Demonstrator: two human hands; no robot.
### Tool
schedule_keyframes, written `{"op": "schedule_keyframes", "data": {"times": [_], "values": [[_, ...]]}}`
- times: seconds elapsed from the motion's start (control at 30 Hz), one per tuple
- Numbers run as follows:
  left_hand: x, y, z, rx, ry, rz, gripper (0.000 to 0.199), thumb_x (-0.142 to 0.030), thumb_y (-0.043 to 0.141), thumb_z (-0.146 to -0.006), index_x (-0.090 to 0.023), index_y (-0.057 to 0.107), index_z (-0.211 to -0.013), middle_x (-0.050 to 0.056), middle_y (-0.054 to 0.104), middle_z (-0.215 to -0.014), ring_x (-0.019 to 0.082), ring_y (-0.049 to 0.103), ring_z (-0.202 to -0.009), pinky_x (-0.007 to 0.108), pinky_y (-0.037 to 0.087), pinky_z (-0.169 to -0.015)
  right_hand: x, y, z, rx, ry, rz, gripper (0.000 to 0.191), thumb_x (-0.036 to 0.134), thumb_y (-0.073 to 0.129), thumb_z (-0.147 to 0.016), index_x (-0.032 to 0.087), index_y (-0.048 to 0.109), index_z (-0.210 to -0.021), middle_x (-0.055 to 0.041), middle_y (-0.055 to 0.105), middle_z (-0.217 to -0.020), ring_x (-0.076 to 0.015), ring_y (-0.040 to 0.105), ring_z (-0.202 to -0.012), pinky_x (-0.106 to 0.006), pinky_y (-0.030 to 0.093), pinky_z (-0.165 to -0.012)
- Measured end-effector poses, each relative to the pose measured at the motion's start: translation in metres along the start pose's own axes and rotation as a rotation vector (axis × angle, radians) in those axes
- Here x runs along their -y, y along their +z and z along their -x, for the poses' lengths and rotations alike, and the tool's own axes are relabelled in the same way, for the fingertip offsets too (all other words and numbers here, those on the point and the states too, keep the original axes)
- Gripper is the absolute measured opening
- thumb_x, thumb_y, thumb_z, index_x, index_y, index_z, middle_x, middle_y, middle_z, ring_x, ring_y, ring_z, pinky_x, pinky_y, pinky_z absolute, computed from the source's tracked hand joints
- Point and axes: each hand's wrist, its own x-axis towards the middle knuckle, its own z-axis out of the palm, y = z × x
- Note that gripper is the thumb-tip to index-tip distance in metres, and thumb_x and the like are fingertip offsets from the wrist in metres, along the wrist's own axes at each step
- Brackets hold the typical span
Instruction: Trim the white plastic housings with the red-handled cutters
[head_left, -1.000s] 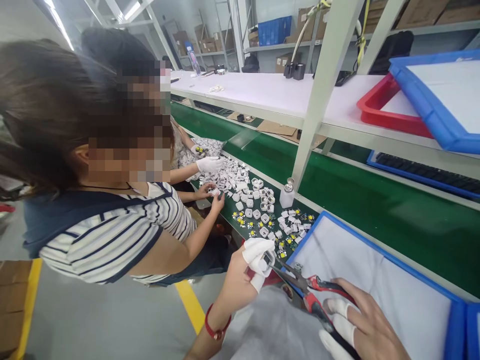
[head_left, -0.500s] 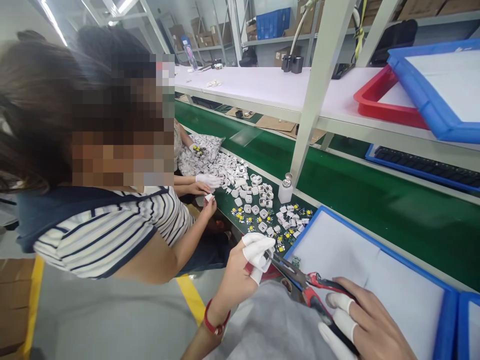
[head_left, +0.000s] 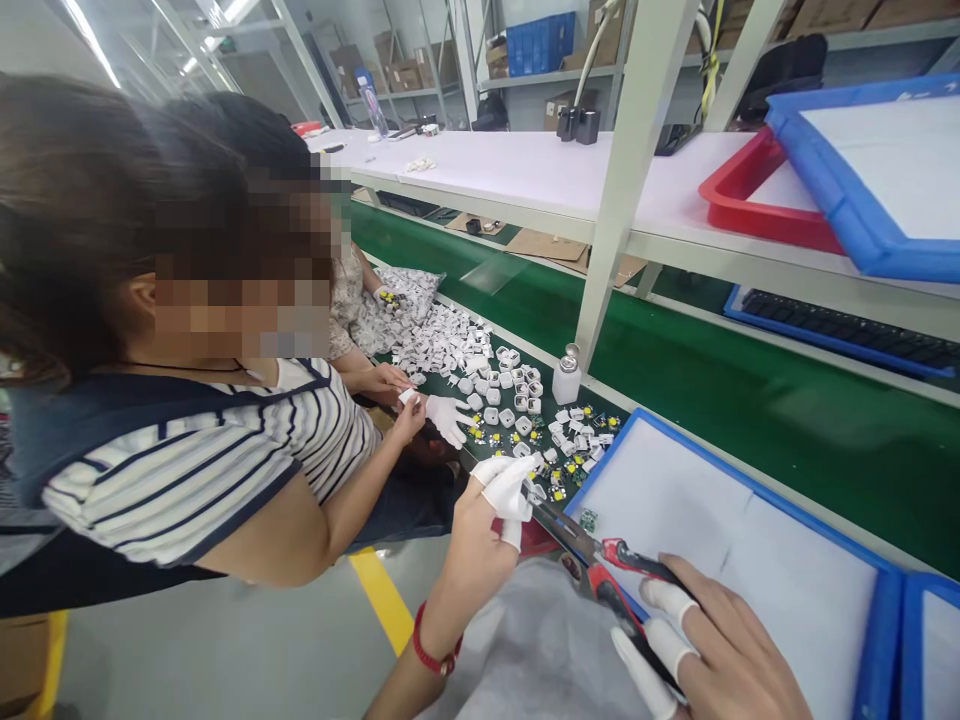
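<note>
My left hand [head_left: 487,530], with white finger covers and a red bracelet, pinches a small white housing [head_left: 535,491] near the bottom centre. Wrapped round the red and black handles of long-nose pliers [head_left: 577,540] is my right hand [head_left: 712,640], also with white finger covers. The pliers' jaw tips meet the housing beside my left fingertips; the fingers partly hide that contact. Behind my hands, white housings [head_left: 507,418] and small boards with yellow parts [head_left: 557,492] lie on the green table. A small green board [head_left: 588,520] rests in the blue-rimmed tray [head_left: 757,493].
A person in a striped shirt [head_left: 300,430] works at the left, holding a white piece. Another person's gloved hand [head_left: 448,418] reaches over the table edge. A white pump bottle [head_left: 567,378] stands by the shelf post [head_left: 634,150]. Red [head_left: 772,215] and blue trays [head_left: 847,200] sit on the shelf.
The view has shifted slightly. The other person's gloved hand has moved right, towards the boards with yellow parts. My hands keep their holds, with the pliers slightly lower and further left.
</note>
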Motion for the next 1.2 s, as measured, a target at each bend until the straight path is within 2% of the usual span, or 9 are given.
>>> {"op": "schedule_keyframes", "data": {"times": [0.13,0.3,0.5,0.67,0.77,0.87,1.0,1.13,1.2], "values": [[0.000,-0.003,-0.003,0.015,0.018,0.061,0.052,0.006,0.052,-0.075,-0.016,0.071,-0.119,0.006,0.075,-0.106,0.007,0.071,-0.098,0.009,0.052,-0.094,-0.002,0.000,-0.011,-0.033,0.015,-0.050,0.023,0.014,0.054,-0.092,0.020,0.056,-0.070,-0.0041,0.072,-0.092,-0.0268,0.066,-0.114,-0.035,0.050,-0.084],[0.004,-0.005,-0.006,0.077,0.012,0.158,0.054,0.006,0.057,-0.075,-0.022,0.070,-0.119,0.004,0.074,-0.107,0.007,0.071,-0.098,0.010,0.054,-0.092,-0.003,-0.004,-0.017,-0.017,0.059,-0.099,0.024,0.014,0.057,-0.092,0.020,0.056,-0.069,-0.0019,0.073,-0.090,-0.0240,0.066,-0.114,-0.032,0.052,-0.083],[0.010,-0.007,-0.005,0.159,-0.002,0.233,0.059,0.006,0.056,-0.075,-0.026,0.069,-0.123,0.004,0.074,-0.109,0.010,0.072,-0.098,0.016,0.058,-0.090,-0.014,-0.008,-0.015,0.021,-0.020,-0.101,0.013,0.019,0.057,-0.094,0.019,0.070,-0.092,-0.0043,0.072,-0.089,-0.0239,0.068,-0.111,-0.031,0.057,-0.083],[0.012,-0.010,-0.008,0.203,0.004,0.272,0.060,0.008,0.054,-0.073,-0.024,0.069,-0.122,0.006,0.074,-0.107,0.011,0.072,-0.099,0.016,0.058,-0.089,-0.014,-0.009,-0.017,0.047,-0.002,-0.044,0.027,0.029,0.052,-0.097,0.022,0.071,-0.079,-0.0129,0.069,-0.114,-0.0203,0.070,-0.103,-0.027,0.062,-0.076],[0.012,-0.011,-0.009,0.233,0.010,0.245,0.053,0.007,0.051,-0.076,-0.022,0.071,-0.117,0.006,0.073,-0.102,0.010,0.071,-0.093,0.016,0.058,-0.086,-0.013,-0.005,-0.017,0.103,0.040,-0.055,0.040,0.030,0.046,-0.098,0.024,0.064,-0.062,-0.0137,0.069,-0.098,-0.0203,0.069,-0.103,-0.024,0.064,-0.075],[0.014,-0.011,-0.008,0.295,0.008,0.209,0.064,0.009,0.047,-0.072,-0.026,0.070,-0.121,0.004,0.074,-0.104,0.010,0.071,-0.095,0.017,0.058,-0.088,-0.013,0.001,-0.015,0.200,0.054,-0.142,0.036,0.022,0.050,-0.094,0.025,0.056,-0.059,-0.0079,0.064,-0.076,-0.0209,0.067,-0.099,-0.024,0.064,-0.078],[0.021,-0.005,-0.001,0.326,0.021,0.084,0.069,0.008,0.045,-0.067,-0.024,0.068,-0.125,0.006,0.075,-0.098,0.016,0.071,-0.089,0.028,0.064,-0.083,-0.018,0.007,-0.008,0.204,0.017,-0.187,0.028,0.022,0.058,-0.092,0.024,0.056,-0.064,-0.0064,0.065,-0.082,-0.0189,0.065,-0.095,-0.023,0.062,-0.076],[0.026,0.005,0.014,0.380,0.065,0.031,0.067,0.008,0.042,-0.064,-0.018,0.071,-0.119,0.009,0.075,-0.089,0.020,0.070,-0.082,0.034,0.065,-0.076,-0.019,0.020,0.008,0.284,0.049,-0.260,0.018,0.020,0.056,-0.093,0.024,0.069,-0.081,-0.0069,0.069,-0.098,-0.0153,0.065,-0.093,-0.021,0.061,-0.074],[0.031,0.010,0.024,0.423,0.045,0.053,0.065,0.007,0.043,-0.064,-0.017,0.073,-0.117,0.010,0.075,-0.089,0.021,0.069,-0.082,0.033,0.065,-0.074,-0.017,0.027,0.018,0.323,0.053,-0.293,0.024,0.019,0.056,-0.093,0.024,0.066,-0.072,-0.0057,0.069,-0.092,-0.0152,0.066,-0.087,-0.022,0.061,-0.072]]}}
